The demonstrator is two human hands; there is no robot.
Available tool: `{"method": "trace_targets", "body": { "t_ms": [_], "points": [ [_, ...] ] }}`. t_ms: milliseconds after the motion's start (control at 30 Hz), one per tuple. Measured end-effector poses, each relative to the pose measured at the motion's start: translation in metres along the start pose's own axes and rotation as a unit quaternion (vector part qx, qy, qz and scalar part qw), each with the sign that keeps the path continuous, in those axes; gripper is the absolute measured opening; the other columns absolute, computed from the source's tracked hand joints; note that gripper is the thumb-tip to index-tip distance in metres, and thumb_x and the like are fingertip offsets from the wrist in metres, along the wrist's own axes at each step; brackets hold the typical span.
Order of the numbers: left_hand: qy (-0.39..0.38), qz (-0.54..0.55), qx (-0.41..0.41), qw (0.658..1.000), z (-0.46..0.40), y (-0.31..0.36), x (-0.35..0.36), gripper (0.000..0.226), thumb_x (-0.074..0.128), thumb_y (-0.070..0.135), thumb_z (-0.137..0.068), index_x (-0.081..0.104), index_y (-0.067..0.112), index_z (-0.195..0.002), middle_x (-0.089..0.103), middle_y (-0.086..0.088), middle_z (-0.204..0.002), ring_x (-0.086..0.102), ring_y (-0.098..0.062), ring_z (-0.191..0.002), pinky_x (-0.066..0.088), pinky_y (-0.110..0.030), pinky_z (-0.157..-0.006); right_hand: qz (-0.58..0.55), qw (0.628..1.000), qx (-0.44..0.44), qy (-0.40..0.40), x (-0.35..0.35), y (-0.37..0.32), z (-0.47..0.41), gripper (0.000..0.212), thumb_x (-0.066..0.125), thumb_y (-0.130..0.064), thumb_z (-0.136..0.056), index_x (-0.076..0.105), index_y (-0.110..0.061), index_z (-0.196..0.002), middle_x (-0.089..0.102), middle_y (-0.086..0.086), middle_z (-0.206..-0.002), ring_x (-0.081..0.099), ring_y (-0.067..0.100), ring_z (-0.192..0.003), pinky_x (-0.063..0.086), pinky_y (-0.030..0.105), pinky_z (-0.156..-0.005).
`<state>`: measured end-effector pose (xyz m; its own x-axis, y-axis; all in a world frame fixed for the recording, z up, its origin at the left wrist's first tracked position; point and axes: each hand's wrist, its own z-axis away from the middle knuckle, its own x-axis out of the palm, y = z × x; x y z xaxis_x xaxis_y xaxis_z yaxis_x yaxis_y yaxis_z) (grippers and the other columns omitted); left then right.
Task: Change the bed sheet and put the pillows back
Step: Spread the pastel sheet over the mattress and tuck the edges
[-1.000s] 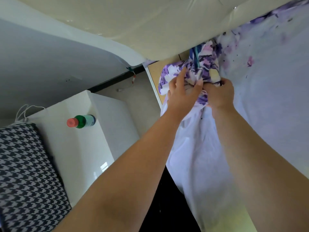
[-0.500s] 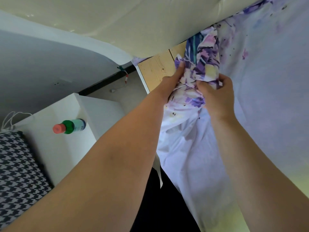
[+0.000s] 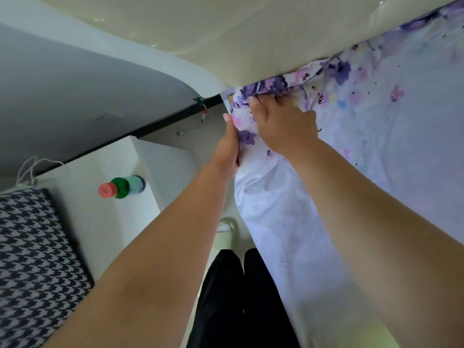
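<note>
A white bed sheet with purple flowers (image 3: 376, 126) covers the mattress on the right and hangs down its side. Its corner is bunched where the mattress meets the cream padded headboard (image 3: 251, 46). My right hand (image 3: 283, 124) lies on top of that corner, fingers stretched toward the gap under the headboard and pressing the bunched fabric. My left hand (image 3: 229, 146) lies edge-on against the side of the corner. One straight finger points up along the sheet, and the others are hidden behind the fabric. No pillow from the bed shows.
A white bedside cabinet (image 3: 105, 222) stands left of the bed with a green bottle with a pink cap (image 3: 120, 188) on it. A black-and-white houndstooth cushion (image 3: 32, 267) lies at lower left. My legs in black trousers (image 3: 238, 297) stand between cabinet and bed.
Both hands let go of the gathered sheet corner and pushed it up and right against the headboard. The wooden slats that showed before are now covered.
</note>
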<state>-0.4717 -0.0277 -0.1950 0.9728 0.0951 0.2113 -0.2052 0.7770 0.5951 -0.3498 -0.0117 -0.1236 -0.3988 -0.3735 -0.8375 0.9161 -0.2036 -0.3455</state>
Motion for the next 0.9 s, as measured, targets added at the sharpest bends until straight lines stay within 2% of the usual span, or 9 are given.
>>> {"method": "trace_targets", "body": {
  "t_ms": [100,200,267,367,467,633,700,800,900],
  "points": [
    [0.096,-0.058,0.098,0.989,-0.001,0.01,-0.001,0.099,0.051,0.083,-0.069,0.044,0.009,-0.136,0.056,-0.004,-0.127,0.056,-0.015,-0.113,0.042,-0.032,-0.102,0.023,0.998,-0.047,-0.047,0.011,-0.009,-0.026,0.04,0.02,-0.032,-0.1,0.048,-0.02,-0.126,0.053,0.012,-0.128,0.049,0.034,-0.119,0.035,0.051,-0.097],
    [0.307,-0.341,0.28,0.843,0.002,0.015,-0.007,0.047,0.061,0.03,-0.084,0.048,0.008,-0.124,0.046,-0.008,-0.125,0.048,-0.023,-0.112,0.043,-0.034,-0.094,-0.214,0.968,-0.002,-0.132,0.016,-0.007,-0.047,0.037,0.029,-0.027,-0.101,0.052,-0.018,-0.128,0.056,0.01,-0.128,0.054,0.025,-0.113,0.041,0.033,-0.097],
    [0.26,-0.511,0.346,0.742,0.01,0.02,-0.006,0.029,0.051,0.015,-0.086,0.057,0.012,-0.114,0.05,-0.007,-0.124,0.046,-0.027,-0.111,0.043,-0.041,-0.092,-0.369,0.926,0.038,-0.076,0.023,0.002,-0.045,0.029,0.037,-0.019,-0.096,0.055,-0.021,-0.118,0.06,0.009,-0.122,0.058,0.02,-0.105,0.045,0.028,-0.096],
    [0.09,-0.711,0.291,0.634,-0.002,0.011,-0.011,0.047,0.043,0.039,-0.095,0.038,0.029,-0.141,0.03,0.007,-0.151,0.028,-0.028,-0.135,0.031,-0.043,-0.107,-0.336,0.939,0.011,0.068,0.043,0.021,-0.01,0.028,0.044,-0.009,-0.091,0.058,-0.012,-0.115,0.061,0.006,-0.12,0.058,0.019,-0.107,0.044,0.027,-0.093],
    [0.018,-0.717,0.194,0.669,-0.023,0.016,-0.022,0.067,0.039,0.052,-0.096,0.008,0.033,-0.152,-0.002,0.011,-0.16,0.001,-0.028,-0.147,0.014,-0.046,-0.117,-0.191,0.964,-0.019,0.185,0.064,0.046,0.021,0.037,0.051,-0.011,-0.086,0.059,-0.009,-0.121,0.054,0.01,-0.133,0.049,0.028,-0.124,0.037,0.036,-0.104],
    [-0.039,-0.651,0.153,0.742,-0.04,0.036,-0.024,0.088,0.056,0.042,-0.092,0.001,0.008,-0.152,-0.001,-0.005,-0.161,0.0,-0.019,-0.148,0.004,-0.029,-0.117,-0.027,0.999,-0.008,-0.031,0.07,0.069,0.024,0.063,0.055,-0.043,-0.09,0.029,-0.03,-0.146,0.005,0.003,-0.16,0.004,0.029,-0.147,0.01,0.053,-0.115],
    [-0.006,-0.703,0.149,0.695,-0.039,0.038,-0.021,0.093,0.057,0.052,-0.088,0.003,0.011,-0.152,0.002,-0.003,-0.161,0.005,-0.022,-0.148,0.016,-0.037,-0.116,-0.031,0.995,-0.025,-0.087,0.064,0.074,0.018,0.068,0.054,-0.047,-0.089,0.023,-0.033,-0.148,-0.006,0.001,-0.161,-0.005,0.028,-0.147,0.005,0.054,-0.115],
    [0.073,-0.8,0.215,0.555,-0.033,0.035,-0.01,0.096,0.057,0.062,-0.082,0.009,0.015,-0.152,0.008,-0.001,-0.159,0.009,-0.028,-0.145,0.023,-0.046,-0.112,-0.022,0.992,-0.041,-0.114,0.06,0.082,0.015,0.069,0.053,-0.046,-0.091,0.018,-0.033,-0.149,-0.01,0.0,-0.16,-0.008,0.027,-0.147,0.004,0.053,-0.117],
    [0.057,-0.794,0.222,0.563,-0.039,0.041,-0.01,0.11,0.067,0.064,-0.071,0.009,0.016,-0.152,0.011,-0.003,-0.158,0.009,-0.03,-0.146,0.02,-0.047,-0.114,-0.018,0.991,-0.058,-0.117,0.06,0.09,0.024,0.07,0.053,-0.042,-0.091,0.017,-0.032,-0.15,-0.007,0.0,-0.161,-0.006,0.023,-0.148,0.005,0.05,-0.117]
  ]
}}
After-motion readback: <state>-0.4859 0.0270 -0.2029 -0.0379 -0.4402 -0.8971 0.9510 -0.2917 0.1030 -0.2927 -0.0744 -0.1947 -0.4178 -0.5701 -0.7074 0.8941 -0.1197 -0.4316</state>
